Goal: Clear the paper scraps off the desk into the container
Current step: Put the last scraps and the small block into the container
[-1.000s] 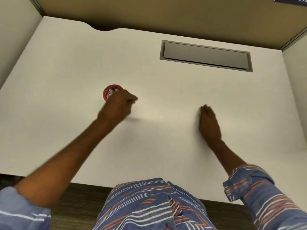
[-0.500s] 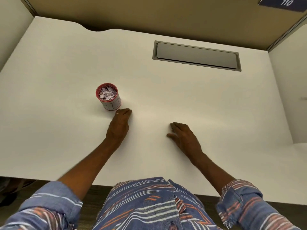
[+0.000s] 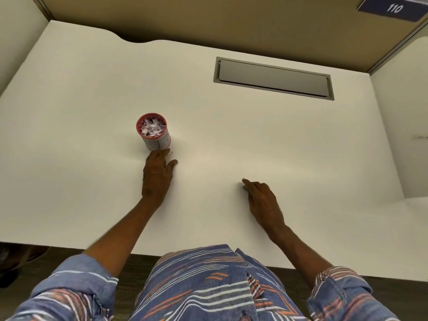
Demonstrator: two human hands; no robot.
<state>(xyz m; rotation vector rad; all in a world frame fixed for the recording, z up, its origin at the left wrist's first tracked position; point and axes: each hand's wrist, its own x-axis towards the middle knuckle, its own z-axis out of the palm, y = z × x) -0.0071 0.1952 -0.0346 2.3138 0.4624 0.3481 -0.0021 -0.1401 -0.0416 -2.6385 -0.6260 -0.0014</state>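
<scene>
A small round container (image 3: 154,133) with a red rim and a white label stands on the white desk (image 3: 231,140), left of centre. Crumpled white paper scraps (image 3: 151,129) fill it. My left hand (image 3: 157,176) lies flat on the desk just in front of the container, fingertips close to its base, fingers apart, holding nothing. A tiny scrap (image 3: 171,152) lies by its fingertips. My right hand (image 3: 262,200) rests palm down on the desk to the right, fingers spread, with something small and pale under its fingertips that I cannot make out.
A grey recessed cable flap (image 3: 273,77) is set into the desk at the back right. Tan partition walls (image 3: 208,22) close off the back and sides, with a blue sign reading 110 (image 3: 393,9) at top right. The desk's front edge runs just before my striped shirt.
My left hand came off the top of the container and settled flat on the desk in front of it. My right hand slid left and towards me.
</scene>
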